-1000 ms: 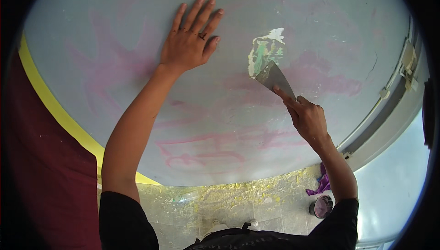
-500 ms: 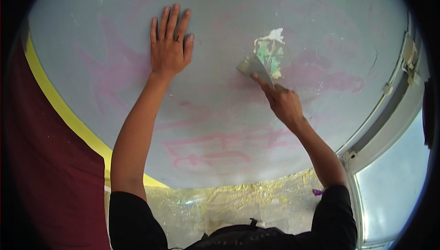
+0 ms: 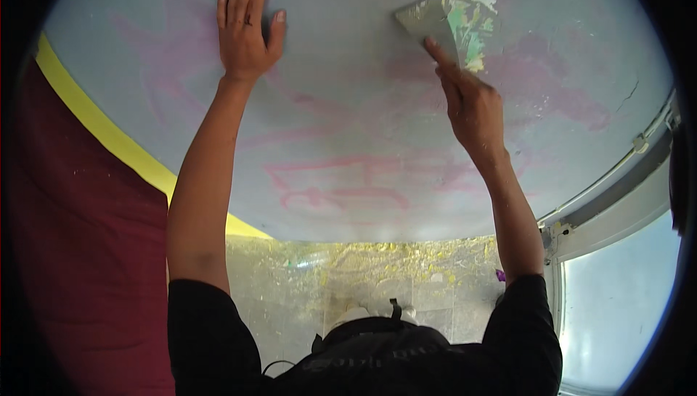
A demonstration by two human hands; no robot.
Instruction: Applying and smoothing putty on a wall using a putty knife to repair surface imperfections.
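Currently, in the head view, grasping with the right hand (image 3: 475,113) a flat, wide-bladed, dull-grey metal scraper (image 3: 435,24), with fingers curled around a handle mostly hidden in the fist and the index finger stretched along the blade. To be found right of centre at the top of the frame, with the broad front edge toward the upper left and one side just beside a ragged white and pale-green bare patch (image 3: 473,31) in the pink-stained, grey painted wall (image 3: 341,55). Cannot tell contact from a slight gap at that front edge. Laid flat on the same wall at the upper left, with fingers extended and nothing in the grasp: the left hand (image 3: 247,42).

For good scraping, judging by this pose, set the front edge low against the wall, across its full width, rather than digging in with a corner. Press and steer with the stretched index finger. Work outward from the patch's border in short, even strokes, probably lifting rather than gouging. Brace lightly on the left palm, well apart from the blade's path. Step carefully around the yellowish crumbs (image 3: 392,251) on the grey tiled floor (image 3: 457,312), lower centre, possibly slippery underfoot.
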